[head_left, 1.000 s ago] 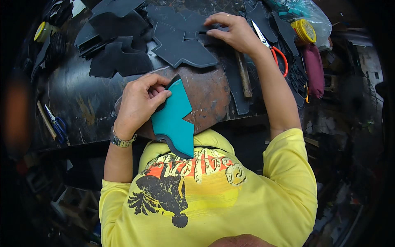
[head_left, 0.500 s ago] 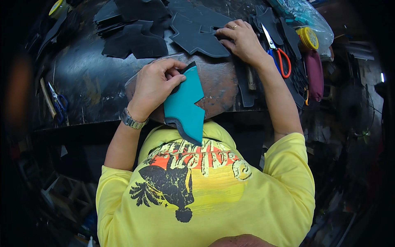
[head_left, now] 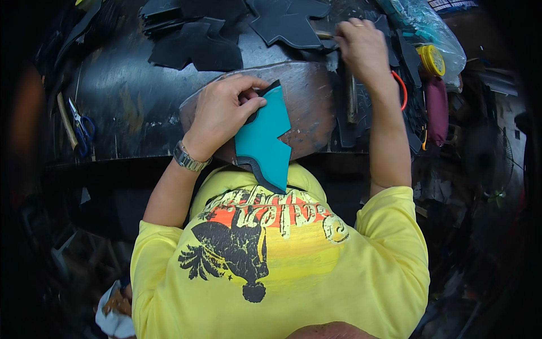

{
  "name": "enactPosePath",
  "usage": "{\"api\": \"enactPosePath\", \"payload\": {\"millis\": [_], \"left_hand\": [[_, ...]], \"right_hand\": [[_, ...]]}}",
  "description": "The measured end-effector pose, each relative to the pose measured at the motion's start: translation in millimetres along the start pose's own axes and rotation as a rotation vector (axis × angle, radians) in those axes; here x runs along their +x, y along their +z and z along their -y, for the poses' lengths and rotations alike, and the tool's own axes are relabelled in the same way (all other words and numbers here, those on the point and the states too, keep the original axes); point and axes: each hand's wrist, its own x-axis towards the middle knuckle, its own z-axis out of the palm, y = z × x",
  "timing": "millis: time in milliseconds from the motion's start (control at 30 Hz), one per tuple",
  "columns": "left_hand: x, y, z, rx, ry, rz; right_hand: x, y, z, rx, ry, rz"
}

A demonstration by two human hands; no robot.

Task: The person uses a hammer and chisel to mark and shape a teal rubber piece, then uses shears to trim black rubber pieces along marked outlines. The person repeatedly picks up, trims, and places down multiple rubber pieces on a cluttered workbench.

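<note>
My left hand [head_left: 226,110], with a metal watch on its wrist, pinches the upper edge of a teal cut piece of sheet material [head_left: 268,135]. The piece has a notch on its right side and a dark edge on its left, and hangs over the front of a worn brown board [head_left: 307,107]. My right hand [head_left: 364,51] is over the far right of the table, fingers curled by a tan stick-like thing [head_left: 324,35]; blur hides its exact kind. Black cut panels [head_left: 288,25] lie just left of that hand.
More black pieces [head_left: 195,48] are stacked at the back. Blue-handled scissors [head_left: 83,127] and a wooden stick [head_left: 66,121] lie at left. Red-handled scissors [head_left: 402,90], a yellow round container [head_left: 432,59], a maroon pouch [head_left: 436,110] and a clear plastic bag [head_left: 429,25] are at right.
My right hand has moved right and up from the black panel, and a tan stick-like thing now shows at its fingers. My left hand still holds the teal piece; the view has shifted slightly.
</note>
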Motion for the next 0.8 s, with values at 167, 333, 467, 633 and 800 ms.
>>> {"api": "enactPosePath", "payload": {"millis": [167, 333, 467, 633, 800], "left_hand": [[-1, 2, 2, -0.007, 0.039, -0.041], [0, 1, 2, 0.093, 0.128, -0.021], [2, -1, 1, 0.152, 0.204, 0.005], [0, 0, 2, 0.137, 0.208, -0.004], [-10, 2, 0, 0.186, 0.214, -0.01]], "right_hand": [[-37, -58, -5, 0.341, 0.219, 0.157], [-79, -70, 37, 1.042, 0.539, 0.232], [-90, -57, 73, 0.511, 0.161, 0.239], [-77, -45, 96, 0.623, -0.054, 0.284], [-66, -52, 93, 0.824, 0.058, 0.288]]}}
